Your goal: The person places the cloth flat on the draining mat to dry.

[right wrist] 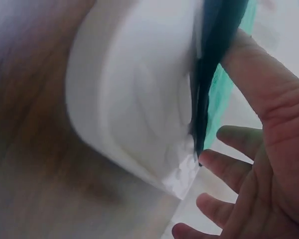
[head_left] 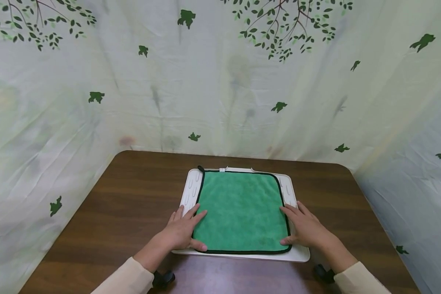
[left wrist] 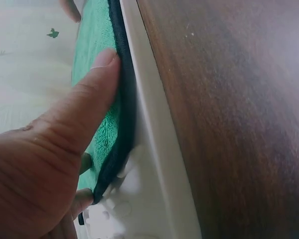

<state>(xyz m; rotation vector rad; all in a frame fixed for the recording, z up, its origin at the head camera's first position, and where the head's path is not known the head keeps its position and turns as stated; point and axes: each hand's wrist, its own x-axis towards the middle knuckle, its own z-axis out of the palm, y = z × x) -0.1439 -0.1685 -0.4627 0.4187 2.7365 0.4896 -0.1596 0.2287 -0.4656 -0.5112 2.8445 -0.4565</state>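
A green cloth with black edging lies spread flat over a white tray, whose moulded sides show on the left and right. My left hand rests on the cloth's left side, fingers spread, its thumb near the lower left corner. In the left wrist view that thumb touches the cloth beside the black edging. My right hand rests at the cloth's right edge with fingers apart. The right wrist view shows its thumb against the edging, above the tray's rounded corner.
The tray stands on a dark brown wooden table with rounded far corners. A pale curtain printed with green leaves hangs behind the table and at both sides. Black wrist straps show at the left wrist and right wrist.
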